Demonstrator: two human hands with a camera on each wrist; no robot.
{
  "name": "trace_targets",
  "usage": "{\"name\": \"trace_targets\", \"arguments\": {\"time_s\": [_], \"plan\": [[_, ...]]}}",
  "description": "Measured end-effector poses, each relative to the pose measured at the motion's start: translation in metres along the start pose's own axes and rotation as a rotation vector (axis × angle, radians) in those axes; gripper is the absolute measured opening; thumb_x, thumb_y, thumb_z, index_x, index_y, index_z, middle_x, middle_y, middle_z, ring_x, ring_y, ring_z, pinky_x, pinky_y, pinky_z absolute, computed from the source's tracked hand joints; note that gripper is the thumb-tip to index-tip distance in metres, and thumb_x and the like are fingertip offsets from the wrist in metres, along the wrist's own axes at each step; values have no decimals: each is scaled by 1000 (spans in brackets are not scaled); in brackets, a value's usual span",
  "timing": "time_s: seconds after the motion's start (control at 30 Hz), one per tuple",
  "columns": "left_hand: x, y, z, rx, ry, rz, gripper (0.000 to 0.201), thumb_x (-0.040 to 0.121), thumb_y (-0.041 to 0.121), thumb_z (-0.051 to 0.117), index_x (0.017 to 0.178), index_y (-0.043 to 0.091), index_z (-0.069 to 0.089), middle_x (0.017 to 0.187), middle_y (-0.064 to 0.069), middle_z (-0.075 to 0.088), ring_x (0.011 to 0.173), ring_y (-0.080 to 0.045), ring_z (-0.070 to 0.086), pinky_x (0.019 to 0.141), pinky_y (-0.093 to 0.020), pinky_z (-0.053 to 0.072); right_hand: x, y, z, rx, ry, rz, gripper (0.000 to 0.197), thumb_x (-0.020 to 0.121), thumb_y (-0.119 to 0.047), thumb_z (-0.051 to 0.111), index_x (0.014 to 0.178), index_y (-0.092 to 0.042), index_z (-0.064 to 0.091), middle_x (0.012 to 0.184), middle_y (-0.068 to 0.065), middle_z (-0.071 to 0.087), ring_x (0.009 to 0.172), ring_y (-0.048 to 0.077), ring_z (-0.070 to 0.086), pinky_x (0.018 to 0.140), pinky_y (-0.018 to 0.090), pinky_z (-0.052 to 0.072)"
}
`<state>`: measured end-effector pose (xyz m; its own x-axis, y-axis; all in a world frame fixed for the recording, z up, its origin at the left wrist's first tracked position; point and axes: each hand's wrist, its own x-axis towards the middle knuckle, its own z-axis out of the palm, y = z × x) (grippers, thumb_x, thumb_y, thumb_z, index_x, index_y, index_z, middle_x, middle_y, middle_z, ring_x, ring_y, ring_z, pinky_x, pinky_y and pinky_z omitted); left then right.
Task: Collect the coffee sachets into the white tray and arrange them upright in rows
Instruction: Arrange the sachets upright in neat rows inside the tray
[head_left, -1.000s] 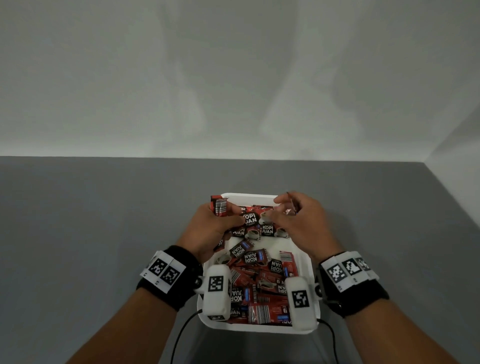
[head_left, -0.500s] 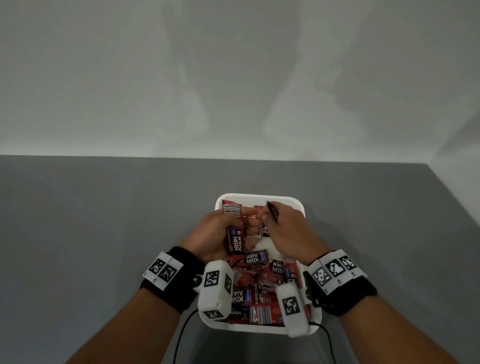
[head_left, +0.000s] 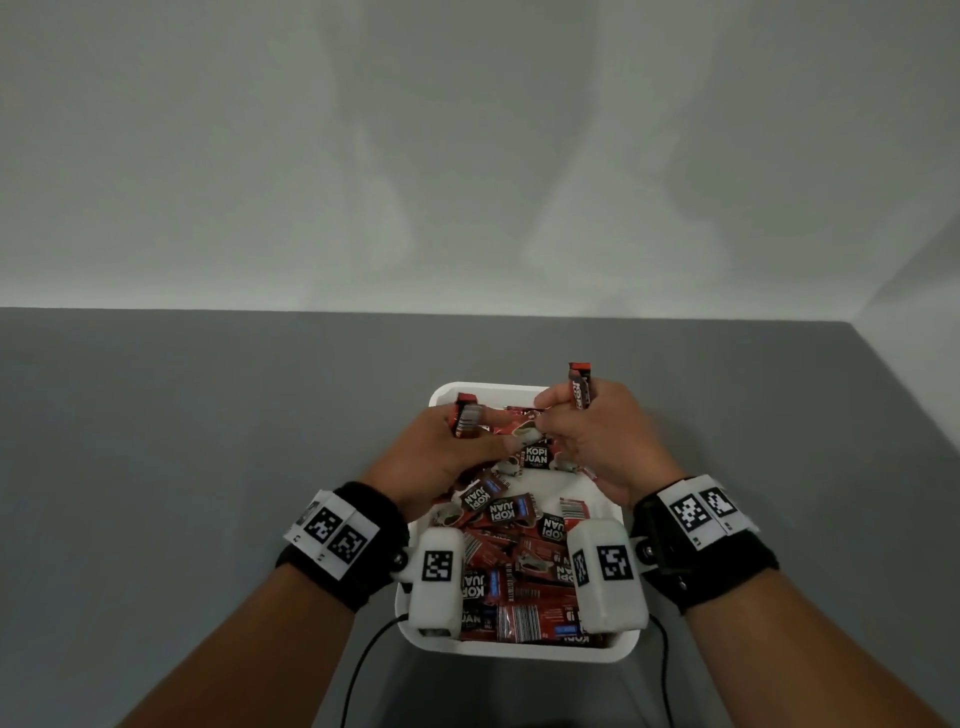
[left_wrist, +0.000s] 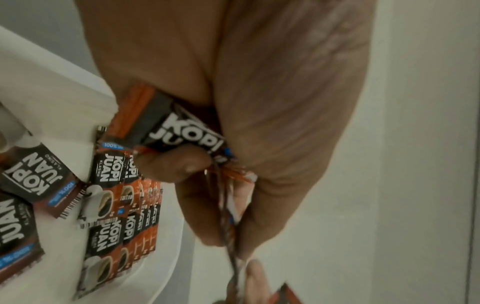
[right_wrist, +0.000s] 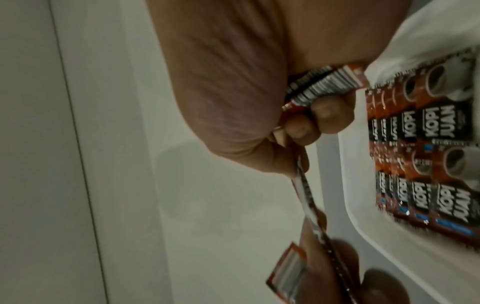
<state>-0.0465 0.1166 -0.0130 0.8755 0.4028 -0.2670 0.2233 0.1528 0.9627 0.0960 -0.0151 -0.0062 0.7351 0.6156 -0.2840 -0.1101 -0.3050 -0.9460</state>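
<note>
From the head view, both hands work over the far end of the white tray (head_left: 491, 388), which sits on the grey table (head_left: 208, 441). The left hand (head_left: 441, 457) is clenched around a small bundle of coffee sachets (head_left: 466, 420), whose barcode ends stick up past the knuckles. The right hand (head_left: 597, 441) grips a second bundle (head_left: 580, 387), its long axis near vertical and its top standing above the tray's far rim. Under and behind the wrists, the loose sachets (head_left: 511, 561) lie flat and crisscrossed, filling the near part of the tray. The upright row (head_left: 535, 457) stands just between the two hands, so either could reach it.

In the left wrist view, the left hand's fingers (left_wrist: 179, 166) curl over a sachet marked KOPI JUAN, and thin edges of more packets hang from the same grip. The standing row lies beside the hand, against the tray wall.

In the right wrist view, the right hand's fingers (right_wrist: 324, 115) pinch barcode-side sachets edge-on. The ordered rows stand to one side, faces parallel; the held packets probably need only lowering beside them.
</note>
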Motion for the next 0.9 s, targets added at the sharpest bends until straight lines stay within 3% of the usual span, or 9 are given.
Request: {"name": "trace_targets", "arguments": {"time_s": [0.13, 0.3, 0.4, 0.53, 0.63, 0.67, 0.73, 0.8, 0.9], "plan": [[8, -7, -14, -44, 115, -65, 17, 85, -4, 73, 98, 6, 72, 69, -7, 66, 49, -10, 51, 42, -21, 36, -2, 2, -5, -98, 11, -45, 29, 74, -8, 85, 98, -17, 71, 72, 3, 70, 54, 5, 58, 59, 29, 43], [10, -10, -15, -86, 160, -77, 18, 83, -8, 73, 95, 5, 68, 69, -10, 67, 53, -16, 51, 43, -22, 37, 0, 10, -4, -161, 20, -98, 30, 72, -7, 89, 94, -17, 71, 66, -3, 60, 65, 13, 61, 70, 37, 56], [14, -15, -18, -110, 203, -79, 21, 81, -14, 71, 89, 5, 63, 65, -10, 62, 52, -20, 47, 41, -22, 35, -3, 12, -9, -406, 18, -208, 29, 72, -26, 90, 91, -24, 68, 76, -8, 65, 67, 6, 61, 65, 23, 54], [15, -9, -9, -62, 90, -80, 18, 83, -11, 70, 82, 4, 61, 62, -7, 59, 42, -11, 43, 38, -20, 33, -7, 15, 0, -755, -122, -434, 43, 61, -49, 90, 88, -30, 61, 87, -11, 60, 81, 4, 57, 65, 26, 46], [10, 0, 7, -102, 13, -43, 21, 90, -13, 61, 76, 2, 60, 57, -1, 62, 38, -5, 50, 37, -14, 37, -6, 22, 15, -953, -202, -453, 38, 75, -43, 79, 106, -30, 59, 97, -6, 59, 91, 12, 58, 74, 30, 51], [10, 0, 9, -151, 19, -60, 21, 93, -14, 55, 79, 0, 62, 61, -4, 64, 41, -6, 54, 39, -15, 40, -4, 25, 17, -967, -202, -473, 29, 83, -35, 73, 108, -26, 60, 99, -5, 63, 93, 16, 60, 76, 31, 51], [12, -4, 6, -302, 29, -134, 25, 93, -11, 42, 95, -3, 66, 77, -14, 65, 52, -14, 58, 42, -20, 44, -4, 24, 15, -919, -199, -437, 4, 95, -20, 61, 96, -21, 58, 89, -8, 63, 83, 14, 58, 68, 20, 43], [14, -11, -1, -426, 39, -208, 36, 92, -6, 36, 113, -6, 66, 87, -17, 67, 63, -19, 62, 51, -27, 54, -3, 21, 11, -809, -174, -333, 21, 102, -20, 53, 81, -21, 51, 75, -8, 57, 66, 11, 51, 57, 16, 35], [11, -14, -4, -436, -37, -198, 31, 106, 8, 41, 126, -3, 62, 97, -22, 69, 77, -28, 69, 75, -44, 62, 0, 17, 5, -516, -61, -248, 22, 101, -28, 57, 85, -14, 64, 72, 0, 64, 62, 15, 54, 63, 32, 47]]}}
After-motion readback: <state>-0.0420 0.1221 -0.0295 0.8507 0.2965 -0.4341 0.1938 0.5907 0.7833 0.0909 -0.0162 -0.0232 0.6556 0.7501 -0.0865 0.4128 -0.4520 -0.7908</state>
